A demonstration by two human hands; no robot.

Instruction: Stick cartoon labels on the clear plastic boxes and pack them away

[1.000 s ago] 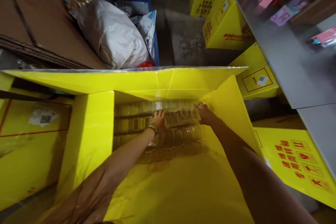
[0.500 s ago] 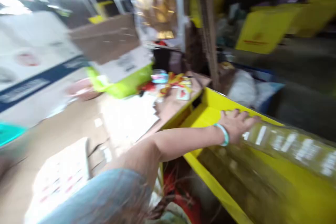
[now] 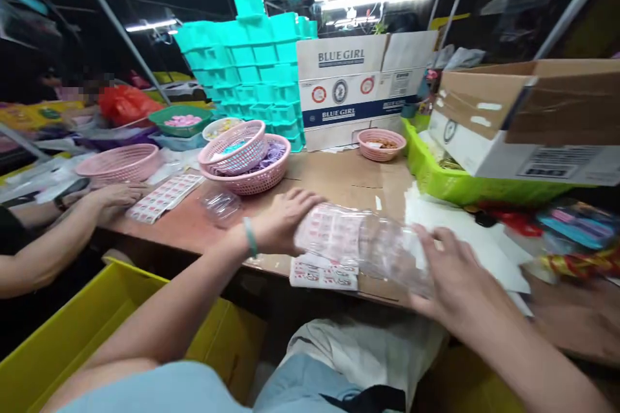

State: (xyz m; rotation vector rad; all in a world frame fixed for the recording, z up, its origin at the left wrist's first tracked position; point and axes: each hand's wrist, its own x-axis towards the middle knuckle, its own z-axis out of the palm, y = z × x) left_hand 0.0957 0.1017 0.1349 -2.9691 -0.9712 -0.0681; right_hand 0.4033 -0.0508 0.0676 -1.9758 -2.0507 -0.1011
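I hold a long stack of clear plastic containers (image 3: pixel 361 242) sideways above the front edge of the brown table (image 3: pixel 334 171). My left hand (image 3: pixel 281 222), with a green wristband, grips its left end. Its right end sits in my right hand (image 3: pixel 453 274), fingers wrapped round it. Under the stack lies a sheet of red-and-white stickers (image 3: pixel 322 274). A single clear container (image 3: pixel 220 203) lies on the table to the left.
Pink baskets (image 3: pixel 252 158), a teal stack of boxes (image 3: pixel 252 68), Blue Girl cartons (image 3: pixel 353 87) and a green tray (image 3: pixel 455 184) under a cardboard box crowd the table. Another person's hands (image 3: pixel 113 197) rest by stickers at left. A yellow box (image 3: pixel 72 329) stands below left.
I have lifted the stack of clear containers out of the yellow box and swung round with it to the table. The view turned from the box to the table.
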